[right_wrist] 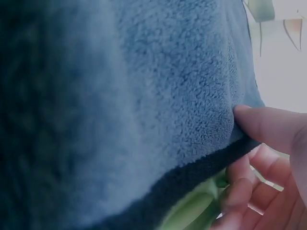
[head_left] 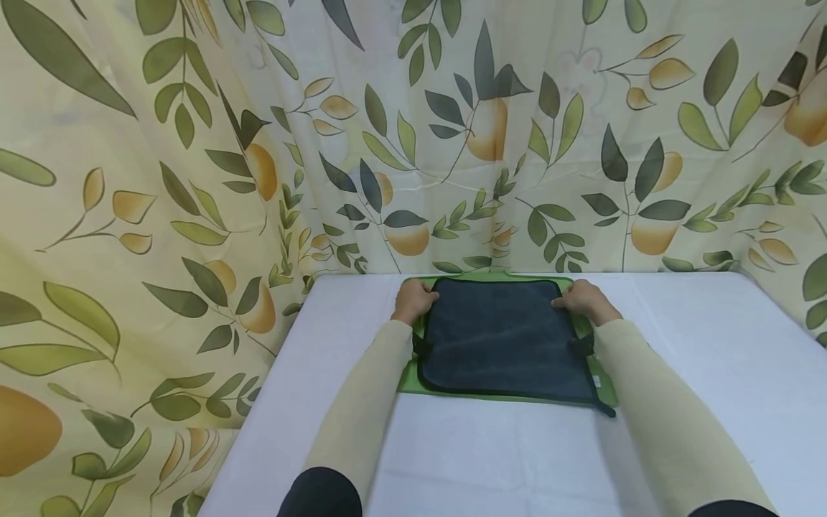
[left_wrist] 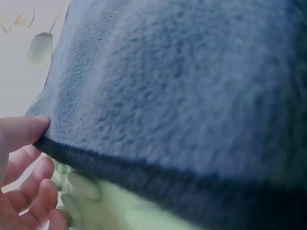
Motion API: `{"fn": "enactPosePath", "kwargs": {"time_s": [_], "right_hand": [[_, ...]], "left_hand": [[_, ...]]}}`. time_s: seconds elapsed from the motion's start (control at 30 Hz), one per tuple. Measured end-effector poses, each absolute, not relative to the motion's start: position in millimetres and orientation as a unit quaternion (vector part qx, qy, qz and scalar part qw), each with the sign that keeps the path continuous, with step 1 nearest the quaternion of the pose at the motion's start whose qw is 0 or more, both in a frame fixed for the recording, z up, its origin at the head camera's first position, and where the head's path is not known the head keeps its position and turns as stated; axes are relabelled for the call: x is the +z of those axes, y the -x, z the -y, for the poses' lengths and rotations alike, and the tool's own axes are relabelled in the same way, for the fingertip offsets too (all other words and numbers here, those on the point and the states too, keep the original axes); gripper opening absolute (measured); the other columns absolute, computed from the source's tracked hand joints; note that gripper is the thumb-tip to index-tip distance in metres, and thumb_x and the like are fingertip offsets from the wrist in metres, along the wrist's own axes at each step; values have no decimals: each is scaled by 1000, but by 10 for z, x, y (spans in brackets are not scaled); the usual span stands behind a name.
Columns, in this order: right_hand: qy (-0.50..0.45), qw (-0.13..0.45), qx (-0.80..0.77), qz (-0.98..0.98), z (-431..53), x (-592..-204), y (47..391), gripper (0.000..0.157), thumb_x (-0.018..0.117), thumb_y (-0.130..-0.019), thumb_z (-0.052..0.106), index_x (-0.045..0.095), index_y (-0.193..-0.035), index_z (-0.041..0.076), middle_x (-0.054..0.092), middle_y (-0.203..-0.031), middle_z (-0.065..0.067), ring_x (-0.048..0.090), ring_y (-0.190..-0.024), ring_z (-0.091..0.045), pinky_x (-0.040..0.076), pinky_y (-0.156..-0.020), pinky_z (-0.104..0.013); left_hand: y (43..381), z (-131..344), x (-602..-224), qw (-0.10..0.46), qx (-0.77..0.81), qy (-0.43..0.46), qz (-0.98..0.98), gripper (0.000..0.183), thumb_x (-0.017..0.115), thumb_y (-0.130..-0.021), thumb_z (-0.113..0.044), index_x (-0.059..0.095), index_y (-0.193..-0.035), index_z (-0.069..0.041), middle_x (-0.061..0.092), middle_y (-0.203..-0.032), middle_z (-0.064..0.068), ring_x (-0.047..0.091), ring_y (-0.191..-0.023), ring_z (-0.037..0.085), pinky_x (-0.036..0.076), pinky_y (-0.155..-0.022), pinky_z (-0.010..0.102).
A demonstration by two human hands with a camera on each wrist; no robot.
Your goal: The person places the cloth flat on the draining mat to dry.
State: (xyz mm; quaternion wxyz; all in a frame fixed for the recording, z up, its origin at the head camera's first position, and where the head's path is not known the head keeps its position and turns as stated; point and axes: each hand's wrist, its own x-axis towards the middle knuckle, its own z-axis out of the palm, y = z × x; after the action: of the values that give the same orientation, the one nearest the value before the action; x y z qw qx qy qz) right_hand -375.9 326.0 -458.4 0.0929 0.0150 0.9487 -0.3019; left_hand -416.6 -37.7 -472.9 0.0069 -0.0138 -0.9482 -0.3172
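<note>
A dark blue-grey fleecy cloth (head_left: 500,337) with a darker border is spread over a larger green mat (head_left: 407,384) on the table. My left hand (head_left: 413,301) pinches the cloth's far left corner between thumb and fingers. At the far right corner my right hand (head_left: 584,300) holds the cloth the same way. Close up, the left thumb (left_wrist: 29,132) lies on the cloth's top face, the other fingers below its edge. The right thumb (right_wrist: 268,124) presses the top face likewise. A short dark loop (head_left: 605,409) sticks out at the near right corner.
A white-covered table (head_left: 478,459) carries the mat, which lies at its far edge. Behind and to the left hangs a curtain (head_left: 362,143) printed with leaves and orange fruit. A small white tag (head_left: 596,381) shows at the mat's right side.
</note>
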Motion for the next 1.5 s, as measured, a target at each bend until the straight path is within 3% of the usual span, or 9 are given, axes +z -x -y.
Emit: {"fn": "enactPosePath", "kwargs": {"time_s": [0.1,0.2,0.37,0.53,0.67,0.9,1.03,1.37,1.5], "right_hand": [[-14,78,-310,-947,-3264,-4571,3760,49,64,-96,25,40,-54,22,32,-51,10,34,-50,-10,34,-55,-30],[-23,55,-327,-943,-3259,-4543,3753,46,62,-98,26,40,-58,20,31,-53,9,33,-52,-13,35,-57,-31],[-33,21,-348,-937,-3203,-4459,3717,29,60,-101,29,51,-82,9,45,-76,-2,45,-70,-22,38,-65,-33],[-26,8,-348,-937,-3179,-4431,3702,30,58,-102,32,50,-97,3,50,-97,-13,48,-84,-28,38,-69,-35],[-15,12,-350,-937,-3206,-4464,3730,29,59,-102,30,53,-97,2,53,-91,-8,49,-81,-25,39,-68,-33],[9,98,-379,-920,-3274,-4493,3741,24,59,-102,20,55,-83,6,50,-64,5,48,-64,-15,40,-63,-31],[16,112,-375,-920,-3286,-4478,3675,26,58,-102,19,55,-80,7,50,-64,4,49,-64,-14,40,-62,-30],[38,147,-360,-921,-3304,-4505,3367,26,61,-102,25,61,-97,0,53,-75,1,51,-68,-14,41,-64,-31],[36,165,-357,-919,-3283,-4504,3159,28,63,-101,26,61,-102,-2,52,-69,2,52,-66,-16,41,-65,-33]], "left_hand": [[4161,395,-4690,17,-333,11,943,18,73,-96,-30,75,-90,-13,73,-94,0,64,-79,19,49,-69,31],[4158,416,-4649,20,-354,13,935,21,71,-96,-30,77,-104,-11,77,-105,6,71,-90,26,54,-77,37],[4169,446,-4614,38,-387,17,921,21,70,-97,-29,75,-107,-11,77,-99,8,70,-87,26,53,-76,37],[4180,461,-4615,47,-424,23,904,20,68,-99,-28,71,-109,-12,75,-94,10,66,-76,23,49,-68,33],[4191,470,-4626,47,-437,27,898,18,67,-100,-28,70,-109,-12,71,-90,9,62,-71,20,46,-64,31],[4170,505,-4647,19,-417,32,908,17,70,-98,-25,71,-107,-11,71,-93,11,60,-72,20,45,-64,30],[4141,559,-4666,-5,-406,37,913,17,71,-97,-25,71,-110,-13,71,-98,10,60,-74,20,45,-66,32],[3827,767,-4731,-50,-398,109,910,39,72,-96,-24,61,-131,-12,74,-97,9,67,-82,21,50,-72,32],[3641,834,-4735,-91,-403,136,900,43,73,-95,-22,56,-133,-11,73,-92,7,64,-73,16,50,-67,29]]}}
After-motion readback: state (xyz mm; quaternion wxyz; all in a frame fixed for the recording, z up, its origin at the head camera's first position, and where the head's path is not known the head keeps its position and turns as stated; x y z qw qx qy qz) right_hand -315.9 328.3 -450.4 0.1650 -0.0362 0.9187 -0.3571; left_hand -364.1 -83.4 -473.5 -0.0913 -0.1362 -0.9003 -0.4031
